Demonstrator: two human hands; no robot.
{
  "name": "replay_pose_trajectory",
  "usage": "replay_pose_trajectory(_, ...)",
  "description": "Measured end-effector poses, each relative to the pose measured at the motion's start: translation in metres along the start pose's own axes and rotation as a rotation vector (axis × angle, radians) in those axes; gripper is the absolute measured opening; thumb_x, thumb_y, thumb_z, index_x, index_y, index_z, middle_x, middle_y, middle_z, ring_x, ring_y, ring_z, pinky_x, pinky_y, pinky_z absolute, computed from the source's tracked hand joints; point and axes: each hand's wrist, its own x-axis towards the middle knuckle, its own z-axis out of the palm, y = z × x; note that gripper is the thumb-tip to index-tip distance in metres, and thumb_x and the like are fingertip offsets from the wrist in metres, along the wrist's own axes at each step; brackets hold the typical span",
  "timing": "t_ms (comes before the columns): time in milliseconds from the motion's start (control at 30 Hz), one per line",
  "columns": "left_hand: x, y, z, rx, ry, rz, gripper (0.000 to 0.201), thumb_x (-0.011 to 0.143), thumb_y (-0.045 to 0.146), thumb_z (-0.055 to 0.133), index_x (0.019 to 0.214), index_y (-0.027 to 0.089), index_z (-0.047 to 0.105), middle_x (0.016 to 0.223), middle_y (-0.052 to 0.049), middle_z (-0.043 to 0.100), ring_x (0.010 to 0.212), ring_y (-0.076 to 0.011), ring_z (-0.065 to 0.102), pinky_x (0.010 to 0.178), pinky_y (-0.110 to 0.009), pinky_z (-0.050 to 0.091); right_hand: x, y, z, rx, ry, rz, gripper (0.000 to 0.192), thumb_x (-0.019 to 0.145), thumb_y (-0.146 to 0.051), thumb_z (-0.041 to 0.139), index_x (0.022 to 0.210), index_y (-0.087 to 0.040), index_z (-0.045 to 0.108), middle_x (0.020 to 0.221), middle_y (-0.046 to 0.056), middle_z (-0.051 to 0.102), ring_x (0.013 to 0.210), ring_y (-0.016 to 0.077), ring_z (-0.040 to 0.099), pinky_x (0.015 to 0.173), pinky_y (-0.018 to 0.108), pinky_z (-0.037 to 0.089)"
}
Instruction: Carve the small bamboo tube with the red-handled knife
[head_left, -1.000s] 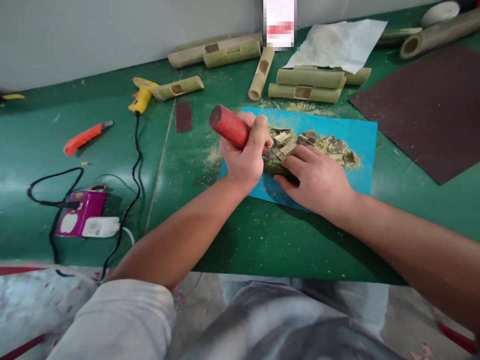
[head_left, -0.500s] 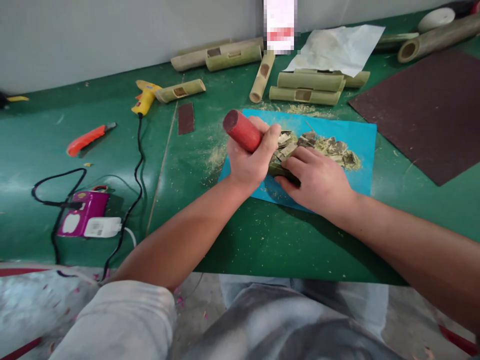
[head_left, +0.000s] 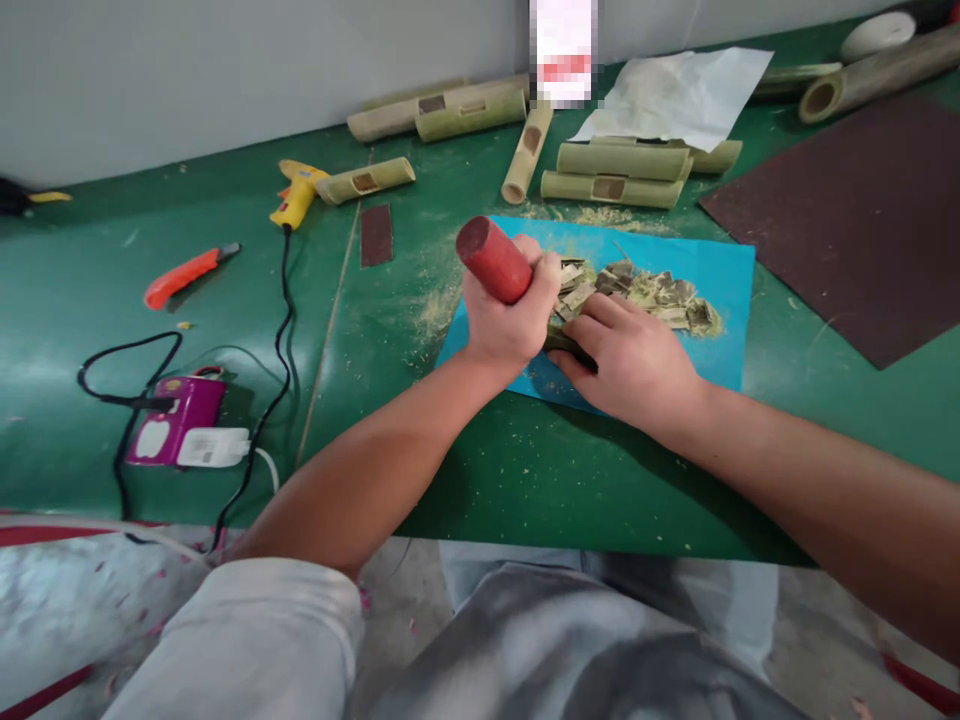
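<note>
My left hand (head_left: 504, 318) is closed around the red round wooden handle (head_left: 493, 258) of a tool, whose working end is hidden behind my fingers. Right beside it, my right hand (head_left: 634, 360) presses down on a dark green bamboo piece (head_left: 564, 345), mostly covered by my fingers. Both hands work over a blue sheet (head_left: 720, 290) on the green table. A heap of bamboo chips and shavings (head_left: 637, 290) lies on the sheet just beyond my hands.
Several cut bamboo tubes (head_left: 611, 172) lie at the back. A yellow glue gun (head_left: 297, 192), an orange utility knife (head_left: 187, 274), a purple box with a white plug (head_left: 180, 436) and black cables lie at left. Brown sandpaper sheet (head_left: 862, 210) at right; white paper (head_left: 679, 92) behind.
My left hand with the red handle has shifted right, closer to my right hand, and the handle now stands more upright. The right hand stays on the bamboo piece.
</note>
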Motion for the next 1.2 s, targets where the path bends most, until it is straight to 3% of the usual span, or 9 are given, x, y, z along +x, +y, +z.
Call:
replay_pose_trajectory(133, 0.000, -0.005, 0.003, -0.040, 0.051, -0.167, 0.056, 0.083, 0.060, 0.082, 0.058, 0.024, 0.048, 0.046, 0.008, 0.039, 0.043, -0.0091, 0.035, 0.049, -0.031, 0.036, 0.001, 0.004, -0.001, 0.032, -0.026, 0.029, 0.024, 0.099, -0.029, 0.056, 0.090, -0.014, 0.073, 0.092, 0.013, 0.068, 0.084, 0.0249, 0.060, 0.071, 0.037, 0.045)
replay_pose_trajectory(200, 0.003, -0.006, 0.004, -0.082, 0.095, -0.196, 0.055, 0.088, 0.063, 0.076, 0.060, 0.025, 0.047, 0.046, 0.007, 0.039, 0.043, -0.0102, 0.037, 0.051, -0.032, 0.036, 0.002, 0.003, -0.001, 0.036, -0.025, 0.046, 0.021, 0.097, -0.028, 0.058, 0.091, -0.014, 0.073, 0.095, 0.013, 0.069, 0.087, 0.0254, 0.061, 0.072, 0.037, 0.045)
replay_pose_trajectory(400, 0.008, -0.001, 0.001, -0.080, 0.086, -0.197, 0.050, 0.089, 0.063, 0.077, 0.065, 0.026, 0.052, 0.055, 0.005, 0.051, 0.054, -0.0128, 0.049, 0.062, -0.036, 0.041, 0.002, -0.001, -0.003, 0.036, -0.045, 0.059, 0.019, 0.097, -0.028, 0.061, 0.093, -0.014, 0.073, 0.096, 0.013, 0.069, 0.092, 0.0272, 0.062, 0.079, 0.039, 0.049)
replay_pose_trajectory(533, 0.007, -0.013, -0.003, -0.067, 0.040, -0.180, 0.053, 0.082, 0.071, 0.080, 0.065, 0.028, 0.053, 0.053, 0.004, 0.050, 0.053, -0.0124, 0.043, 0.062, -0.037, 0.038, 0.002, -0.001, -0.003, 0.035, -0.039, 0.039, 0.019, 0.097, -0.026, 0.059, 0.093, -0.014, 0.073, 0.095, 0.013, 0.068, 0.092, 0.0276, 0.062, 0.081, 0.040, 0.050)
replay_pose_trajectory(667, 0.005, -0.020, -0.004, -0.050, 0.008, -0.196, 0.049, 0.087, 0.069, 0.076, 0.068, 0.029, 0.054, 0.054, 0.003, 0.048, 0.058, -0.0154, 0.048, 0.063, -0.038, 0.037, 0.001, 0.001, -0.003, 0.046, -0.022, 0.028, 0.021, 0.099, -0.028, 0.058, 0.092, -0.015, 0.072, 0.094, 0.012, 0.067, 0.091, 0.0268, 0.059, 0.081, 0.040, 0.049)
replay_pose_trajectory(833, 0.004, -0.013, -0.003, -0.020, 0.088, -0.153, 0.052, 0.084, 0.073, 0.076, 0.068, 0.028, 0.054, 0.054, 0.004, 0.050, 0.053, -0.0142, 0.043, 0.059, -0.038, 0.035, 0.001, 0.000, -0.003, 0.024, -0.027, 0.021, 0.021, 0.098, -0.027, 0.058, 0.092, -0.014, 0.073, 0.094, 0.013, 0.067, 0.091, 0.0274, 0.060, 0.081, 0.040, 0.049)
replay_pose_trajectory(1000, 0.007, -0.025, -0.008, -0.115, 0.043, -0.154, 0.049, 0.083, 0.069, 0.081, 0.068, 0.027, 0.058, 0.054, 0.004, 0.049, 0.061, -0.0130, 0.041, 0.065, -0.037, 0.035, 0.001, -0.002, -0.004, 0.008, -0.049, 0.033, 0.022, 0.098, -0.027, 0.059, 0.094, -0.012, 0.074, 0.095, 0.013, 0.068, 0.092, 0.0277, 0.061, 0.080, 0.040, 0.050)
replay_pose_trajectory(1200, 0.001, -0.027, -0.008, -0.081, 0.016, -0.169, 0.047, 0.086, 0.067, 0.077, 0.072, 0.027, 0.058, 0.061, 0.001, 0.050, 0.073, -0.0172, 0.056, 0.068, -0.038, 0.038, 0.000, 0.000, -0.001, 0.031, -0.013, 0.031, 0.020, 0.099, -0.028, 0.059, 0.092, -0.015, 0.073, 0.094, 0.012, 0.068, 0.091, 0.0267, 0.060, 0.079, 0.039, 0.048)
